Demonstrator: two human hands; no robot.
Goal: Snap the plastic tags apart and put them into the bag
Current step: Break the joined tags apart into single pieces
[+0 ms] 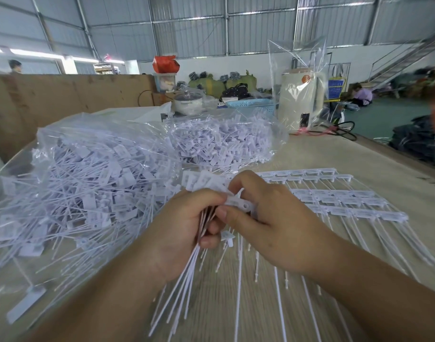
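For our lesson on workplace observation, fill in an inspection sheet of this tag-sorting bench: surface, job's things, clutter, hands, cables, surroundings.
Surface: pale wooden table, cardboard wall along its left side.
Job's things: joined tag strips lie flat at right; two clear bags of loose tags, near bag and far bag.
Clutter: blue basket, lidded pot, cream appliance under clear plastic.
Hands: left hand grips a bundle of tag stems; right hand pinches a tag head.
Cables: black cable at the far right edge.
Surroundings: warehouse, metal stairs, stacked sacks.
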